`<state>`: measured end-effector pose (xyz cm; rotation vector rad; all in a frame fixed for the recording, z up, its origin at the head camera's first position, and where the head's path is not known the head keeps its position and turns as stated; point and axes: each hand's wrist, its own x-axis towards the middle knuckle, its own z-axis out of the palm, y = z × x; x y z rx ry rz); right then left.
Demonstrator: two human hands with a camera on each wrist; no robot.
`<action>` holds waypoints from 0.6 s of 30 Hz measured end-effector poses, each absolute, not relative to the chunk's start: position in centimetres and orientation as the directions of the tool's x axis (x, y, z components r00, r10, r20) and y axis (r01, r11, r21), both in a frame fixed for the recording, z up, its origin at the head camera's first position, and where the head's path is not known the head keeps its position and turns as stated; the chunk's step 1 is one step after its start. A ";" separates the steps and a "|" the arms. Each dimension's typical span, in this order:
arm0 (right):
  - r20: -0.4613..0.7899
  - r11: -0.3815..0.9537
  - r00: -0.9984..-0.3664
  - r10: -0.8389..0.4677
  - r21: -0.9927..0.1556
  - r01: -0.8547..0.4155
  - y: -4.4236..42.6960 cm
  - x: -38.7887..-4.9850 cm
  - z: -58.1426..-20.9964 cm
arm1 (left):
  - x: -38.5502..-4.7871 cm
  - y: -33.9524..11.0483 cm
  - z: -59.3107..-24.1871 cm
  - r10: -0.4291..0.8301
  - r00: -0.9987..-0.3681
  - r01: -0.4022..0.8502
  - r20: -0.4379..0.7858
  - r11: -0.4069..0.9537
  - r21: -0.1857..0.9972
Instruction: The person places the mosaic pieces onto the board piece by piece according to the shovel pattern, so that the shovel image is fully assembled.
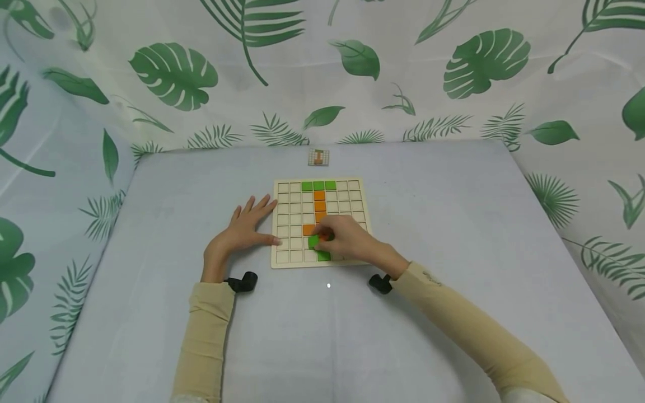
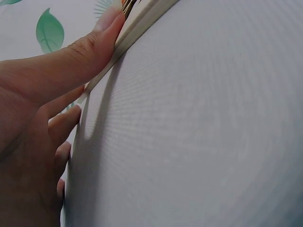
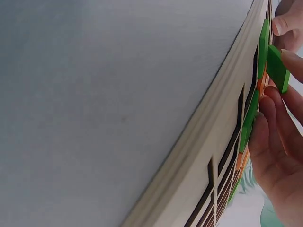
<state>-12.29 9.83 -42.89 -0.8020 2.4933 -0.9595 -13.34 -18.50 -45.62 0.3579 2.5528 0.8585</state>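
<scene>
A pale wooden grid board (image 1: 295, 257) lies on the table. My right hand (image 1: 347, 238) is over its lower middle, pinching a green square tile (image 1: 313, 242) by thumb and finger. In the right wrist view this green tile (image 3: 278, 68) is tilted, above others on the board. Three green tiles (image 1: 318, 186) form a row at the board's top, with orange tiles (image 1: 319, 206) in a column below. Another green tile (image 1: 323, 256) shows under my right hand, which hides nearby cells. My left hand (image 1: 244, 226) spreads its fingers at the board's left edge, its thumb (image 2: 94, 47) against the rim.
A small card (image 1: 318, 157) with an orange and green pattern lies beyond the board. White cloth with green leaf prints (image 1: 173, 75) hangs behind and beside the table (image 1: 428, 212). A black wrist camera (image 1: 243, 281) sits at each sleeve cuff.
</scene>
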 end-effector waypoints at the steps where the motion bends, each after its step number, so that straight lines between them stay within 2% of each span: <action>1: -0.116 0.610 -0.778 -0.617 -0.695 -0.381 9.7 -12.3 -42.9 | -13.3 -18.5 -45.6 0.368 -0.878 0.108 -0.306 0.774 0.623; 18: -0.121 0.653 -0.771 -0.625 -0.622 -0.431 8.6 -12.3 -42.6 | -13.2 -18.3 -45.1 0.371 -0.881 0.112 -0.292 0.765 0.635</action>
